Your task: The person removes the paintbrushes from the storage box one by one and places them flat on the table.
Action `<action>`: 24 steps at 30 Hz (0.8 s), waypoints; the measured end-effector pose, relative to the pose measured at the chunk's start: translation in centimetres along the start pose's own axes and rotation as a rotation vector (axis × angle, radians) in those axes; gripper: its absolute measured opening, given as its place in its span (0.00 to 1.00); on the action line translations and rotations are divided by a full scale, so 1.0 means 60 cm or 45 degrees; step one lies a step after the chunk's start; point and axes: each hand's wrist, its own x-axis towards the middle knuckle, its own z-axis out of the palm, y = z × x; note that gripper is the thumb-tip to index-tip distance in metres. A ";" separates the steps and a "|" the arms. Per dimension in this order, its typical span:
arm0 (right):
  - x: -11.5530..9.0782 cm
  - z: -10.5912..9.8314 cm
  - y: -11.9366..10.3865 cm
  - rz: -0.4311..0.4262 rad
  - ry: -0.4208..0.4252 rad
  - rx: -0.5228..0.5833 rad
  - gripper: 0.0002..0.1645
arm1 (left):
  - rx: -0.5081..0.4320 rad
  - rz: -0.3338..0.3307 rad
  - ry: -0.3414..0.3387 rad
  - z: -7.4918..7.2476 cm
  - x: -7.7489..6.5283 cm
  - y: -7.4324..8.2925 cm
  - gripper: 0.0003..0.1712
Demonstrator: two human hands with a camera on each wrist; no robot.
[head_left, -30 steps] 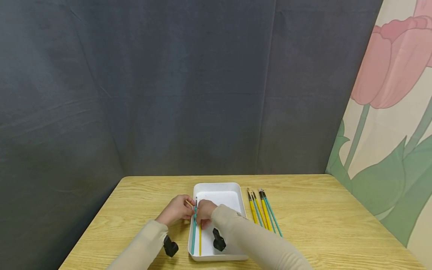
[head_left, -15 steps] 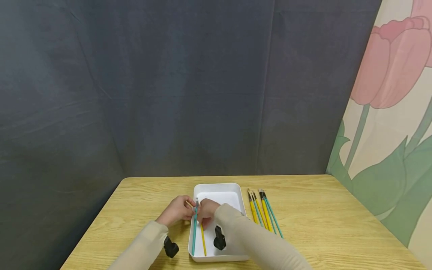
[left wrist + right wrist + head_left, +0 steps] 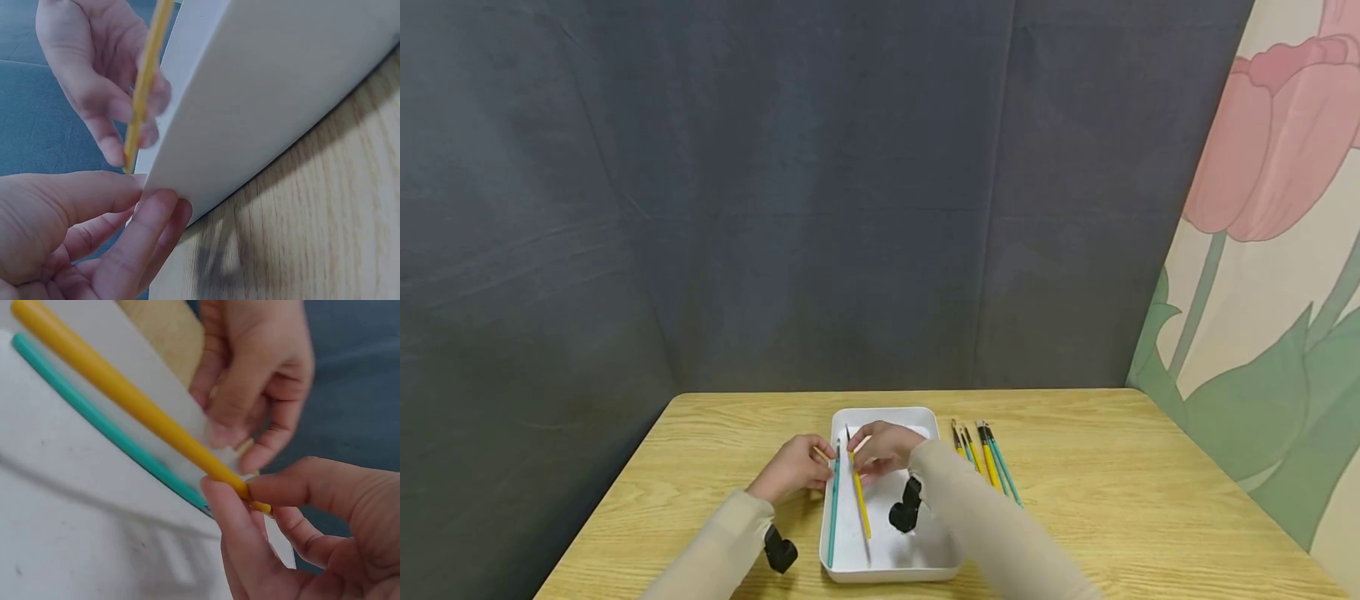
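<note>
My right hand [image 3: 883, 446] pinches a yellow paintbrush [image 3: 861, 496] near its ferrule, bristles toward the far side. The brush slants over the white tray [image 3: 928, 554], its handle end raised off the tray floor with a shadow under it. A teal paintbrush [image 3: 833, 521] lies lengthwise inside the tray along the left wall; the right wrist view shows its handle [image 3: 94, 415] below the yellow one. At the tray's left edge my left hand [image 3: 793, 467] pinches the rim, thumb on top and fingers against the outer wall [image 3: 250, 94].
Several yellow and teal paintbrushes [image 3: 989, 467] lie side by side on the wooden table [image 3: 1150, 500], right of the tray and partly behind my right sleeve. A dark curtain [image 3: 850, 208] hangs behind the table. A wall with painted tulips [image 3: 1262, 142] stands at the right.
The yellow paintbrush has been lifted from beside the teal one and shifted right, now tilted. My right hand has moved up and right with it. The left hand stays at the rim.
</note>
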 end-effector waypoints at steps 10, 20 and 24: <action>-0.041 -0.065 0.000 -0.073 -0.034 0.079 0.25 | -0.005 -0.009 0.010 0.002 -0.002 0.000 0.13; -0.090 -0.145 0.040 -0.311 -0.083 0.144 0.23 | -0.007 -0.002 -0.007 0.002 -0.005 0.004 0.13; -0.105 -0.180 0.057 -0.330 -0.079 0.142 0.24 | -0.010 0.007 -0.022 0.000 -0.003 0.004 0.13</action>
